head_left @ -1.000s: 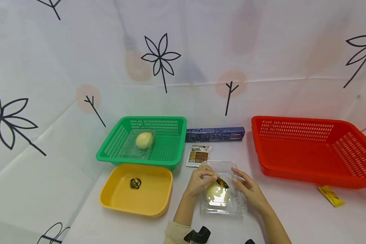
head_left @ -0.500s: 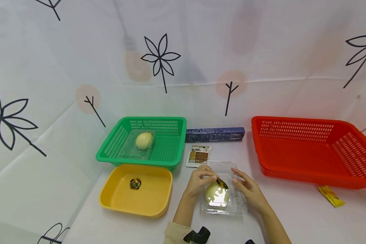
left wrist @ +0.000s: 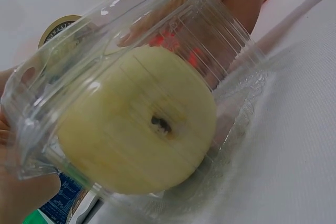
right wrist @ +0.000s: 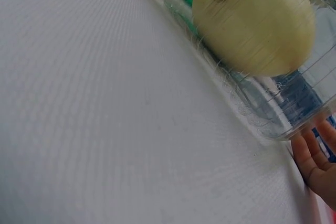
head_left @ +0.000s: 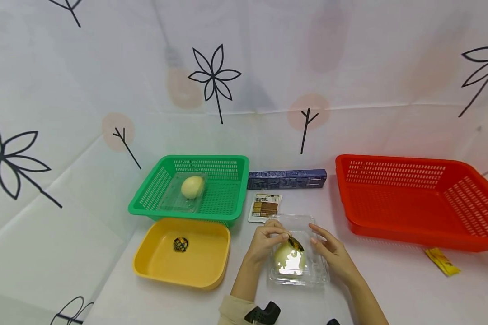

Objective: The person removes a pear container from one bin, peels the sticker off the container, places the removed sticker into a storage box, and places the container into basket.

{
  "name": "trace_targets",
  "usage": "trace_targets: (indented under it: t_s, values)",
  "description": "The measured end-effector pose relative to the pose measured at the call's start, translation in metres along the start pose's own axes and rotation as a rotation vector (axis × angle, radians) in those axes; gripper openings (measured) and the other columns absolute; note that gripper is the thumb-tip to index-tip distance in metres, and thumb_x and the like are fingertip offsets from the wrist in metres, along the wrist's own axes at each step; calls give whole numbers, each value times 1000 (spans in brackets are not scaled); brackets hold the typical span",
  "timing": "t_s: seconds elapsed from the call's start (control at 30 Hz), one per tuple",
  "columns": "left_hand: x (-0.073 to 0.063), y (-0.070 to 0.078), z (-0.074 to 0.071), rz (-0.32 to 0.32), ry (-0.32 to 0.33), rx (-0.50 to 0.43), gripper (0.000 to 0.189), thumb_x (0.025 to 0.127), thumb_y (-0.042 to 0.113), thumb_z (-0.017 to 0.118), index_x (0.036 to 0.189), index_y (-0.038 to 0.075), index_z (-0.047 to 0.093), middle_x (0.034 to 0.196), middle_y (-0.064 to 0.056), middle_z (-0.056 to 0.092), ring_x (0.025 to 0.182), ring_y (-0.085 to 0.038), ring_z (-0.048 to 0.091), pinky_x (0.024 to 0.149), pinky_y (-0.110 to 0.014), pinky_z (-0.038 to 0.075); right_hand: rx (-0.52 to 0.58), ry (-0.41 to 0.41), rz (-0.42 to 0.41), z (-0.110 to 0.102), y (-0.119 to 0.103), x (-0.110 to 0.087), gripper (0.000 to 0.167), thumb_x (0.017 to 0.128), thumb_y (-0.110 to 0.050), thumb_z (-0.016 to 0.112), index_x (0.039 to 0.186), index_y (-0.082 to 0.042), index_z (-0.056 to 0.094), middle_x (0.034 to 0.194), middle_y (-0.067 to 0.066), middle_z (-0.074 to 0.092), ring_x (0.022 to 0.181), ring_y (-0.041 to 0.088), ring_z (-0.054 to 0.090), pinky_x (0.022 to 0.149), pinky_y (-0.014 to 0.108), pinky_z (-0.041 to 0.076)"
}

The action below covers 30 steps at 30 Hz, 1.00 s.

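Observation:
A clear plastic clamshell box (head_left: 307, 268) lies on the white table with its lid down over a pale yellow apple-like fruit (left wrist: 142, 119). My left hand (head_left: 264, 243) pinches the edge of a dark round sticker (head_left: 296, 244) on the lid between thumb and index finger. Part of the sticker curls up from the plastic; in the left wrist view its gold-rimmed edge rises past the lid. My right hand (head_left: 332, 255) rests against the box's right side, fingers extended and apart. In the right wrist view its fingertips touch the box's end wall.
To the left, a yellow tub (head_left: 203, 273) holds a similar sticker (head_left: 180, 244). Behind it, a green basket (head_left: 237, 198) holds another boxed fruit (head_left: 192, 187). A pouch (head_left: 264, 206) and blue carton (head_left: 286, 179) lie ahead. A red basket (head_left: 398, 234) and yellow packet (head_left: 441, 261) are right.

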<state>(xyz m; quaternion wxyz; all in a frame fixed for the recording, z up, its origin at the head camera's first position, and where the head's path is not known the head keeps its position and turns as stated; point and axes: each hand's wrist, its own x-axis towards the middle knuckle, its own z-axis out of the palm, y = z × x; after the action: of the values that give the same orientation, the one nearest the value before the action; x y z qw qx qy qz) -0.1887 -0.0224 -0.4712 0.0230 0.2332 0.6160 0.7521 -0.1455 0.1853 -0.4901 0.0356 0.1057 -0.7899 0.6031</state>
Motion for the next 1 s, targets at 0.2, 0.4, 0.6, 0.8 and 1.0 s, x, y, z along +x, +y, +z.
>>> trace_targets:
  t_s: [0.2, 0.4, 0.6, 0.8, 1.0]
  values:
    - [-1, 1, -1, 5, -14, -15, 22, 78, -8, 64, 85, -27, 57, 77, 13, 58, 87, -5, 47, 88, -25, 33, -8, 2, -4, 0, 1, 0, 43, 96, -13, 52, 136, 0, 45, 141, 21, 41, 112, 38, 54, 82, 20, 47]
    - [-1, 0, -2, 5, -23, -30, 25, 79, -7, 64, 85, -28, 55, 77, 12, 58, 87, -6, 47, 89, -26, 33, 3, 6, -13, 0, 1, 0, 42, 96, -12, 52, 135, 1, 45, 141, 23, 41, 107, 6, 56, 82, 21, 48]
    - [-2, 1, -3, -3, -24, -33, 22, 78, -10, 63, 86, -29, 54, 78, 12, 57, 88, -6, 47, 90, -27, 32, 7, 7, -14, 0, 0, 0, 42, 96, -12, 52, 135, 1, 45, 140, 23, 41, 108, 11, 57, 82, 21, 48]
    - [-2, 1, -4, 1, -34, -41, 23, 78, -10, 63, 86, -30, 53, 81, 12, 57, 89, -7, 47, 91, -27, 32, 12, 4, -8, 0, 0, 0, 42, 96, -12, 52, 135, 2, 44, 140, 23, 41, 111, 37, 54, 82, 20, 48]
    - [-2, 0, -5, 11, -46, -54, 25, 79, -7, 63, 85, -30, 53, 79, 13, 57, 89, -6, 47, 91, -27, 32, 14, 12, -16, 0, 0, 0, 42, 96, -12, 52, 134, 2, 45, 139, 24, 41, 108, 17, 59, 81, 21, 48]
